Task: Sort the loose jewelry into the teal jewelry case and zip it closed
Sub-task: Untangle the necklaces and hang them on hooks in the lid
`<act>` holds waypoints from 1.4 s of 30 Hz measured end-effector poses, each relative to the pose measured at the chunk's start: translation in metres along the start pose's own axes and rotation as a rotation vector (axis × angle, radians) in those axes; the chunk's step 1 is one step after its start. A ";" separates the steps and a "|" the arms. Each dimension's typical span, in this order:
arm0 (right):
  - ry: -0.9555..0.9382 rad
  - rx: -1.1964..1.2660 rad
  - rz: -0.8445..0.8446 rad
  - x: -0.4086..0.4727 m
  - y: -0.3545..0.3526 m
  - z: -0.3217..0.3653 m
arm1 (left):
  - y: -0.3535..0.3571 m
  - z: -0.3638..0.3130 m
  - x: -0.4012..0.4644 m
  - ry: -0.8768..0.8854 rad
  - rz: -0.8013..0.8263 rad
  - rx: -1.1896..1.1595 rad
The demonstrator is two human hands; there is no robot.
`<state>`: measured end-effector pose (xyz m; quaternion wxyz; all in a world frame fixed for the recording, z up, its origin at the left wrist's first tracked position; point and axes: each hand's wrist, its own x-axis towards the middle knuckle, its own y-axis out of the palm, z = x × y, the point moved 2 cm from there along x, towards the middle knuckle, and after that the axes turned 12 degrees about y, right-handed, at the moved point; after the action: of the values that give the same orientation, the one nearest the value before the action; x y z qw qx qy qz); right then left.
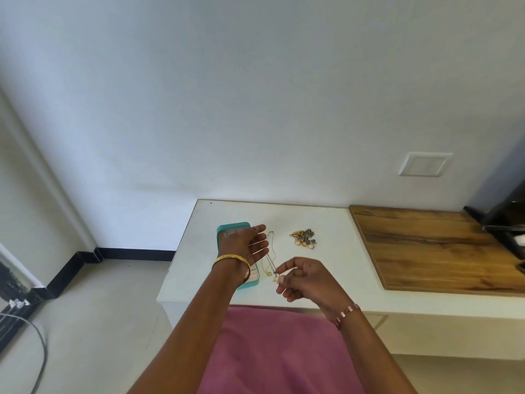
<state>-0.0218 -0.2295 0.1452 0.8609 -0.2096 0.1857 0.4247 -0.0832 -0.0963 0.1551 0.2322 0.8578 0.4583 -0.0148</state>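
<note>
While the left hand (246, 242) hovers over the teal jewelry case (233, 227), its fingers are straight and slightly spread, holding nothing; a gold bangle (233, 263) sits on that wrist. Case lies on the white table (312, 223), left portion, partly hidden under the hand and forearm; cannot tell whether the lid is open, though a pale panel shows at its near end. Right hand (305, 278) is nearer the table's front edge, thumb and forefinger pinched together on the near end of a thin chain necklace (270, 257). Other fingers curled loosely. Chain runs from that pinch away toward the far side, just beside the case's right edge, close to the left fingertips; whether it touches them, cannot tell. Pink link bracelet (348, 311) on the right wrist. Loose jewelry pile (304, 237), gold and silver pieces, sits right of the chain, apart from both hands. Wooden board (431, 245) covers the table's right side. Pink cloth (272, 351) in the foreground.
</note>
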 end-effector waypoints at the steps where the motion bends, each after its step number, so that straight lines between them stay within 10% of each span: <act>1: 0.017 -0.037 0.007 0.000 0.001 -0.003 | -0.001 -0.001 -0.001 0.018 0.013 0.009; 8: 0.078 -0.281 0.011 0.006 0.000 -0.015 | -0.001 -0.003 -0.018 0.089 0.203 0.115; 18: 0.081 0.233 0.018 0.006 -0.004 0.005 | -0.003 0.014 -0.033 -0.042 0.542 0.336; 32: 0.012 0.478 -0.081 0.004 -0.012 0.002 | -0.012 0.031 -0.039 0.040 0.508 0.471; 42: -0.042 0.878 0.009 -0.001 -0.018 0.003 | -0.023 0.037 -0.031 0.028 0.243 0.127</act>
<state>-0.0073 -0.2382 0.1516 0.8701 0.1855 0.3320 0.3136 -0.1126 -0.1252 0.1204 0.1713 0.9201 0.3523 -0.0034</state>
